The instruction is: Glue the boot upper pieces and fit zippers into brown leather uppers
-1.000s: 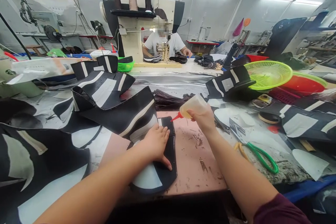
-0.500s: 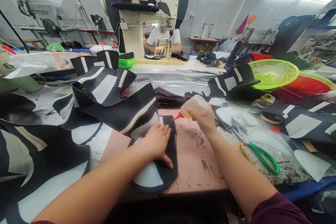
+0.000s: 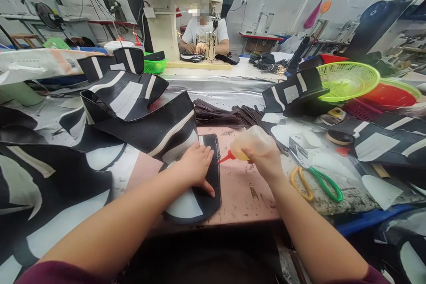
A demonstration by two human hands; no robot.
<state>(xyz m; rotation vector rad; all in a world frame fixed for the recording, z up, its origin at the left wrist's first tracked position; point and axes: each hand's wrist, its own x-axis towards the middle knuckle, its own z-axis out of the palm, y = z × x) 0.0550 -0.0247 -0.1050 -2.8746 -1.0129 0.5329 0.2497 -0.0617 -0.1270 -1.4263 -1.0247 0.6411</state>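
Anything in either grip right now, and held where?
The right hand holds the squeeze bottle around its body; the left hand presses flat on the black piece.

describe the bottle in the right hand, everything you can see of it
The bottle is a squat, rounded, cloudy see-through one, plastic by its look, with yellowish liquid low inside. A slim red nozzle tapers from its mouth. It lies tipped on its side in the right hand, nozzle angled down to the left, the tip at the edge of the black piece. Fingers hide part of its body; no label shows.
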